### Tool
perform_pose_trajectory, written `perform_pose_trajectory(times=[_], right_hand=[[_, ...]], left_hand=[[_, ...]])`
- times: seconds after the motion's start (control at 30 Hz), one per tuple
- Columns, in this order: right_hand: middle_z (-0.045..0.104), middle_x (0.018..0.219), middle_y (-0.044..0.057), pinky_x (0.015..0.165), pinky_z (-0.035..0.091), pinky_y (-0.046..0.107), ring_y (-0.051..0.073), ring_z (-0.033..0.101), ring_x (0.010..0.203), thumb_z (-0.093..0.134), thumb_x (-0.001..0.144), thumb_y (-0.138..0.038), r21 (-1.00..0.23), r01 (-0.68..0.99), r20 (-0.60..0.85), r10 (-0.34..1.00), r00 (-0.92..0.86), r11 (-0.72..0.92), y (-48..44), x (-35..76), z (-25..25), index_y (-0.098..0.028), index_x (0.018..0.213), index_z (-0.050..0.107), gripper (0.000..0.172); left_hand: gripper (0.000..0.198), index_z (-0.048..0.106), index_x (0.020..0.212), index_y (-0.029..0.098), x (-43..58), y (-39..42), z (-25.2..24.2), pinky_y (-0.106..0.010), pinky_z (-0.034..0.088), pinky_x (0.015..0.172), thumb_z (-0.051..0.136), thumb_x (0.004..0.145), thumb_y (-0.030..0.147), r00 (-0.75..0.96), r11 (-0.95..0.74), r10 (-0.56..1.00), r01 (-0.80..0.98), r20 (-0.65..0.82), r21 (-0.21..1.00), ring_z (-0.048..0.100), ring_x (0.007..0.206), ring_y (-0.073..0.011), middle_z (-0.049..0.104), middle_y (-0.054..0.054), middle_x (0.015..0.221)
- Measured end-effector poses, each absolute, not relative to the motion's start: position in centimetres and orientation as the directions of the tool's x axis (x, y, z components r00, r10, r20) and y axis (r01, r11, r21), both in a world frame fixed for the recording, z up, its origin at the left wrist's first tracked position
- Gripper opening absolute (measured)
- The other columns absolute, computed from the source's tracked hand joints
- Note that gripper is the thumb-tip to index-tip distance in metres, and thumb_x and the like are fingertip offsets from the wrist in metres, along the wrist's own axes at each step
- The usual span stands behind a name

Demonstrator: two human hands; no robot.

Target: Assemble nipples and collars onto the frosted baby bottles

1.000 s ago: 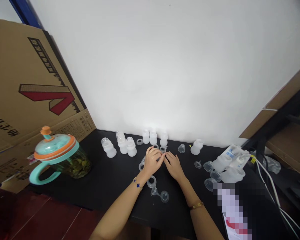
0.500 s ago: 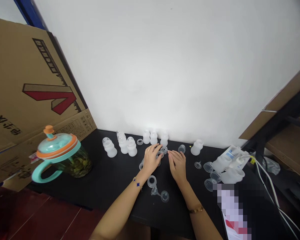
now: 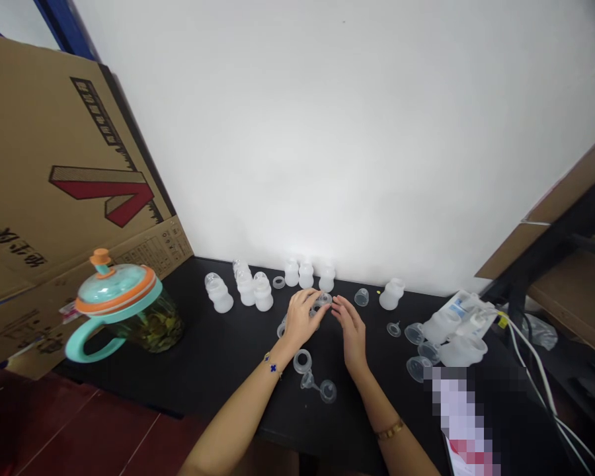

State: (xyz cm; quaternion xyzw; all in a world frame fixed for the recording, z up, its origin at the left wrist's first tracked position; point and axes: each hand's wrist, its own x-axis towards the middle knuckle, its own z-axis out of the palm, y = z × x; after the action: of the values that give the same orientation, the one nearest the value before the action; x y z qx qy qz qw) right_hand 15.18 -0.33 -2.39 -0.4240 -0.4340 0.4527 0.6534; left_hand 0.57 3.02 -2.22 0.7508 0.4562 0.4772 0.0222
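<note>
My left hand (image 3: 300, 317) is closed on a translucent bottle collar ring (image 3: 323, 300), pinched between thumb and fingers above the black table. My right hand (image 3: 353, 330) is beside the ring's right edge, fingers stretched out and slightly bent. Its fingertips are at or very near the rim; contact is unclear. Under and behind the left hand, more clear parts are partly hidden. Nearer to me lie another collar ring (image 3: 302, 361), a silicone nipple (image 3: 308, 380) and a round clear part (image 3: 328, 391). A clear bottle cap (image 3: 361, 297) is beyond my right hand.
White baby bottles (image 3: 262, 292) stand left and along the wall; one bottle (image 3: 391, 293) stands right. Another nipple (image 3: 393, 328), clear caps (image 3: 418, 369) and more bottles (image 3: 463, 349) lie right, near cables (image 3: 540, 377). A lidded jug (image 3: 129, 311) and cardboard box (image 3: 79, 165) are left.
My right hand has turned more onto its edge, its fingertips coming up to the collar ring. The ring in my left hand now shows tilted between both hands.
</note>
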Motion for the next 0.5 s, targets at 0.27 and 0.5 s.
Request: perform_pose_trajectory(times=[0.27, 0.5], right_hand=[[0.071, 0.125, 0.018, 0.109, 0.047, 0.054, 0.031, 0.061, 0.129, 0.038, 0.098, -0.051, -0.781, -0.58, -0.147, 0.971, -0.19, -0.232, 0.8, 15.53, -2.15, -0.017, 0.114, 0.069, 0.049], [0.069, 0.128, 0.018, 0.108, 0.048, 0.055, 0.031, 0.06, 0.13, 0.033, 0.098, -0.054, -0.845, -0.502, -0.103, 0.977, -0.189, -0.186, 0.71, 15.69, -2.25, -0.018, 0.119, 0.067, 0.053]], left_hand=[[0.039, 0.063, 0.132, 0.027, 0.83, 2.7, -2.14, -0.047, 0.052, 0.099, 0.061, 0.094, 0.029, 0.271, -0.65, 0.698, 0.629, 0.663, 0.426, 0.061, 0.118, -0.0279, 0.066, -0.01, 0.128], [0.046, 0.057, 0.138, 0.027, 0.87, 2.62, -2.08, -0.049, 0.051, 0.101, 0.063, 0.093, 0.031, 0.241, -0.64, 0.701, 0.628, 0.671, 0.443, 0.061, 0.119, -0.0289, 0.066, -0.01, 0.128]])
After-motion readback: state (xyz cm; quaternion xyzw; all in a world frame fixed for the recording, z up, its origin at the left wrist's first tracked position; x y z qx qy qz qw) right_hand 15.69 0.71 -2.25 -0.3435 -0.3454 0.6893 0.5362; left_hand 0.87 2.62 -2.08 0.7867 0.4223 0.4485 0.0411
